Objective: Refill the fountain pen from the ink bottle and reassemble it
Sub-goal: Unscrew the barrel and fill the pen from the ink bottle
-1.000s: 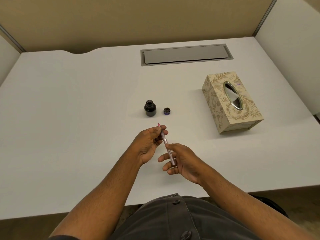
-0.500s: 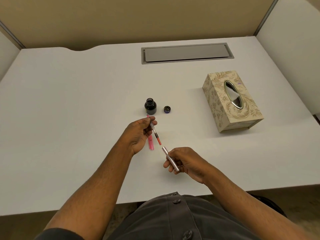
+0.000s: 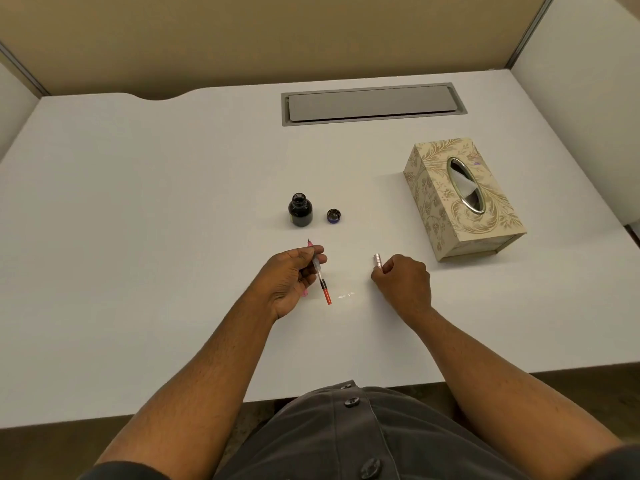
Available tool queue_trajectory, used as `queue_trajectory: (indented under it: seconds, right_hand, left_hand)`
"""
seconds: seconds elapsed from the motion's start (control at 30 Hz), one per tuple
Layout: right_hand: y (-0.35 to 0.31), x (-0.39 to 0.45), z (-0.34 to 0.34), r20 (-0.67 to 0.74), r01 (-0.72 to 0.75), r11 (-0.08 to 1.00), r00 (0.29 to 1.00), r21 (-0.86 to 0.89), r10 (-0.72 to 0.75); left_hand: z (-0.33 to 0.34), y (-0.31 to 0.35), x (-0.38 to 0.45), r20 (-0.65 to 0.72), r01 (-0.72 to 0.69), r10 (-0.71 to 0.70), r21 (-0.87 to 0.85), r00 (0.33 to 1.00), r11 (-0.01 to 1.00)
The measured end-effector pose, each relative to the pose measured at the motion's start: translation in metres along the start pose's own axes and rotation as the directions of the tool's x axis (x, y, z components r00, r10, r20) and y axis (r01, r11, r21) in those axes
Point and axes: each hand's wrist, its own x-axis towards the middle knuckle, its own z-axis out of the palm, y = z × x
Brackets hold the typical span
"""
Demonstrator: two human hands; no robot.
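Observation:
An open dark ink bottle stands on the white desk, with its cap lying just to its right. My left hand holds the pen's nib section with its converter, nib pointing towards the bottle and the red converter end towards me. A pink piece shows under that hand, mostly hidden. My right hand is closed on the silvery pen barrel, low over the desk to the right; only the barrel's tip shows.
A patterned tissue box sits at the right of the desk. A grey cable flap is set into the desk at the back. Partition walls stand behind and on both sides.
The barrel came off the nib section. My right hand carried the barrel to the right and down towards the desk. My left hand kept the nib section near the bottle.

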Motion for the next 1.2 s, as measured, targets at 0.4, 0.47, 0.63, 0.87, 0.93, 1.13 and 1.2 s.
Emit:
queue_trajectory:
  seconds: [0.4,0.47,0.63,0.87,0.93,1.13,1.2]
  right_hand:
    - [0.006,0.001,0.002,0.005,0.076,0.995,0.997,-0.062,-0.076]
    - [0.007,0.000,0.002,0.006,0.081,0.995,0.997,-0.056,-0.081]
    - [0.008,0.000,0.003,0.019,0.090,0.994,0.996,-0.061,-0.089]
    - [0.008,-0.001,0.003,0.035,0.085,0.995,0.996,-0.051,-0.083]
    - [0.008,-0.002,0.003,0.041,0.075,0.995,0.996,-0.059,-0.073]
    - [-0.003,-0.016,0.002,-0.084,0.109,0.994,0.991,0.028,-0.106]
    - [-0.013,-0.023,0.000,-0.020,0.111,0.989,0.994,0.100,-0.110]
  left_hand:
    - [-0.001,0.000,0.000,0.015,0.003,-0.003,-0.014,1.000,1.000]
    - [0.000,0.000,0.000,0.020,0.004,-0.003,-0.013,1.000,1.000]
    - [0.001,-0.001,-0.001,0.022,0.008,-0.007,-0.006,1.000,1.000]
    - [0.002,-0.001,-0.003,0.016,0.009,-0.009,0.002,1.000,1.000]
    - [0.002,-0.001,-0.003,0.012,0.008,-0.008,0.007,1.000,1.000]
    - [0.001,0.001,-0.005,0.020,0.006,-0.006,0.006,1.000,1.000]
    - [0.002,0.002,-0.005,0.022,0.004,-0.004,0.011,1.000,1.000]
